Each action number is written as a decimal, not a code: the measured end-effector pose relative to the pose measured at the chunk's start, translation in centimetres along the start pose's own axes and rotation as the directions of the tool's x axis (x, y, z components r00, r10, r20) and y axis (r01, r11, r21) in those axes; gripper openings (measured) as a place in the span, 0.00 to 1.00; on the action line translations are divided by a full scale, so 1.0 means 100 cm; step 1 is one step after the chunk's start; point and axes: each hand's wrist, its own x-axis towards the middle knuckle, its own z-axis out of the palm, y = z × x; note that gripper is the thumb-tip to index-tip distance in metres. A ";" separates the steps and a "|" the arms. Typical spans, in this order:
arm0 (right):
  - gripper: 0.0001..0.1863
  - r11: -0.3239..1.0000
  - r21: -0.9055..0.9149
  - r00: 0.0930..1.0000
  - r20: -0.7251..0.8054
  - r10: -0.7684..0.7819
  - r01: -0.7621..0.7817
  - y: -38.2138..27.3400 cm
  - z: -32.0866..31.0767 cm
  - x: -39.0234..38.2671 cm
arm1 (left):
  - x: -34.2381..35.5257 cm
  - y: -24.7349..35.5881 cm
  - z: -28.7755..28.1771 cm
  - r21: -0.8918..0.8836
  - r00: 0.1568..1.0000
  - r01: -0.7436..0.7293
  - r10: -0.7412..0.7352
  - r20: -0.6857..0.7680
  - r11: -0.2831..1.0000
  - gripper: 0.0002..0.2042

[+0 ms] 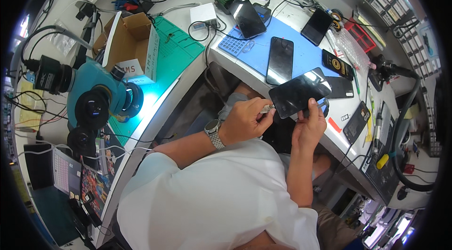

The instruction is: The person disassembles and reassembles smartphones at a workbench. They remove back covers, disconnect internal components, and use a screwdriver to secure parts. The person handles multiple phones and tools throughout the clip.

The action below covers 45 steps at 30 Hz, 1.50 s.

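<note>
My right hand [308, 130] holds a black smartphone [299, 91] by its lower edge, screen up, tilted over the edge of the white bench. My left hand [245, 120], with a metal wristwatch [214, 133] on the wrist, grips a small thin metal tool [268, 107] whose tip touches the phone's left edge. A second black phone [280, 60] lies flat on the blue mat [301, 52] just behind.
More phones [247, 16] lie on the blue mat and the white bench [348, 109]. A teal microscope [96, 99] and an open cardboard box [134, 45] stand on the green mat [176, 50] to the left. Cables, small tools and a black flexible hose [400, 127] crowd the right.
</note>
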 end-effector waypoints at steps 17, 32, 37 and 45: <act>0.05 1.000 -0.013 0.998 0.058 0.021 -0.020 0.016 0.037 -0.026 | -0.041 -0.019 -0.042 0.077 0.973 0.208 -0.198 -0.118 0.975 0.05; 0.02 0.997 -0.009 0.985 0.152 -0.077 0.079 0.023 0.011 -0.029 | -0.073 -0.048 -0.144 0.605 0.646 0.457 -0.711 0.278 0.652 0.15; 0.03 1.000 0.007 0.984 0.177 -0.025 0.024 0.032 0.016 -0.028 | -0.098 -0.017 -0.170 0.858 0.240 0.272 -0.894 0.379 0.437 0.24; 0.03 1.000 0.016 0.988 0.156 0.016 -0.018 0.033 0.010 -0.023 | -0.132 -0.015 -0.218 0.858 -0.164 0.043 -0.843 0.512 0.512 0.43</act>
